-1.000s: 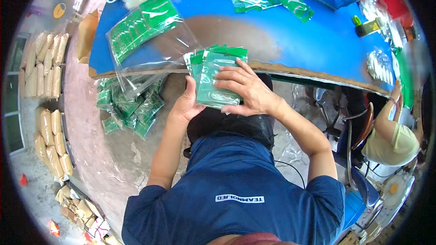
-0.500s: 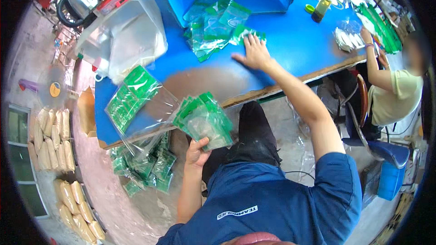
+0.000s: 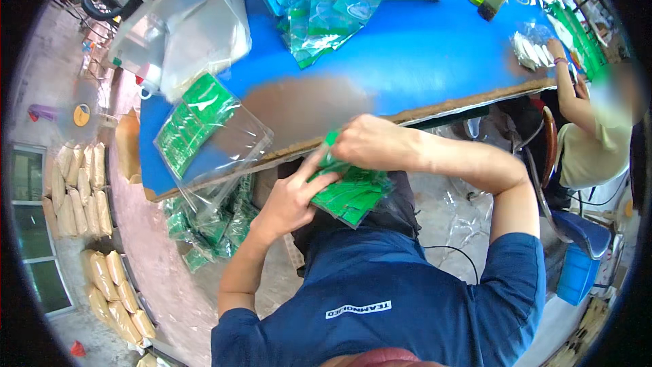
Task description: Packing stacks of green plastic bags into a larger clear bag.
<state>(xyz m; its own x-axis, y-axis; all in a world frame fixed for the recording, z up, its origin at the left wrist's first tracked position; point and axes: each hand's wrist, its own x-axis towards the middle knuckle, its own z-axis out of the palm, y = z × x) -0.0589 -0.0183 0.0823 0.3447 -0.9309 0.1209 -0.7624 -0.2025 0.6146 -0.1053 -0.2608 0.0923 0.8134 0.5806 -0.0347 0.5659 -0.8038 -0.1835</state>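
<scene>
Gripping a stack of green packets (image 3: 350, 194) between left hand (image 3: 288, 200) and right hand (image 3: 370, 143).

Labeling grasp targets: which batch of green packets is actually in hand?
The stack of green packets below the table edge, gripped by both hands; the others lie on the blue table or hang beside it.

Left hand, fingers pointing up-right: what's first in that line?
The stack of green packets it already touches, held over the lap. Past that comes the right hand gripping the stack's top, then probably the blue table edge, though depth is unclear.
</scene>
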